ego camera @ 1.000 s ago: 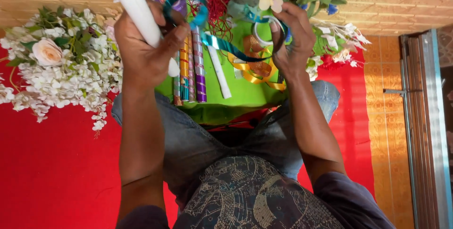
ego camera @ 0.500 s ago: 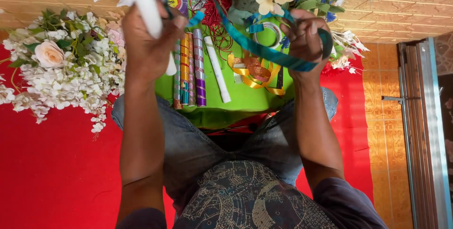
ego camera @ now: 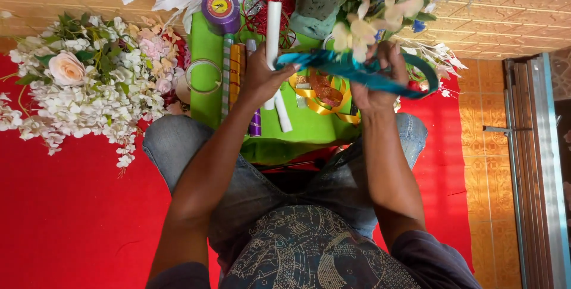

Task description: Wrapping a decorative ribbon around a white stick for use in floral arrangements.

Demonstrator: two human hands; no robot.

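I saw left hand [ego camera: 262,80] and right hand [ego camera: 375,83] above green rectangular tray [ego camera: 205,101], fingers of both closed on teal satin ribbon [ego camera: 357,70] stretched between them. White paper roll [ego camera: 274,27] lay on tray beneath left hand. White artificial flower cluster [ego camera: 83,95] left of tray.

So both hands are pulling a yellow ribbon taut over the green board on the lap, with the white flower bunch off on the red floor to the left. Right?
Not quite: the ribbon stretched between the left hand and right hand is teal, not yellow. The head view shows a yellow ribbon lying loose on the green board beneath. The white flower bunch does sit on the red floor to the left.
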